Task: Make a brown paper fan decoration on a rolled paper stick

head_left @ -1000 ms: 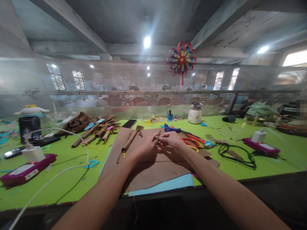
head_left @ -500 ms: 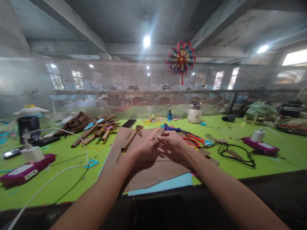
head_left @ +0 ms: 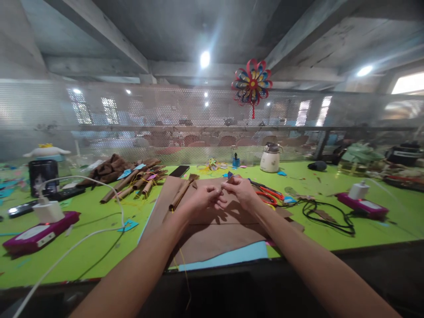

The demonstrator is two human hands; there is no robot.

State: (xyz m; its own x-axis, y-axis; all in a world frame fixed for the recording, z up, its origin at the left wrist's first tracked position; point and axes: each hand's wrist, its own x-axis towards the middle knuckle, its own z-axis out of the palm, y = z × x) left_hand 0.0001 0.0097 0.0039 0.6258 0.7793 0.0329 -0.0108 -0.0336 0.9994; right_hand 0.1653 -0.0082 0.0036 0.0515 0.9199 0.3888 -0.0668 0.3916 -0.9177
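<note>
Left hand (head_left: 206, 199) had dipped slightly at frame centre, fingers curled, their hold impossible to tell; right hand (head_left: 243, 192), alongside, pinched a scrap (head_left: 228, 180) between its fingers.

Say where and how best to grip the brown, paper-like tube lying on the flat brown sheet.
Likely best: the plain middle of the brown, paper-like tube, coming from above and pinching across its width. It lies slanted with its long upper side exposed. Skip the ragged far end and open near end; squeeze lightly, since hollow walls might crush.
</note>
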